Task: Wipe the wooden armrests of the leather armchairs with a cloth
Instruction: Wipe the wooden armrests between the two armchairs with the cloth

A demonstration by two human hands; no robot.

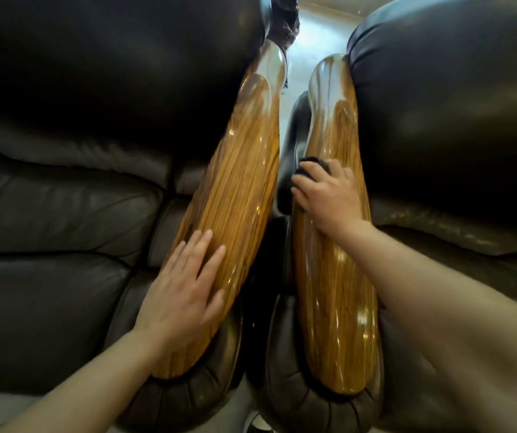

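Two glossy wooden armrests run side by side away from me, one on each dark leather armchair. My left hand [185, 289] lies flat, fingers spread, on the near part of the left armrest [241, 170]. On the right armrest [332, 120], about halfway along, my right hand [326, 195] presses down on a dark cloth [312, 162]. Only the cloth's far edge shows beyond my fingertips; the hand hides the remainder.
The left armchair [63, 198] and the right armchair [457, 120] stand close, with a narrow dark gap [282, 232] between the armrests. Pale floor [316, 35] shows at the far end of the gap. A dark carved wooden piece [285, 23] stands beyond the left armrest.
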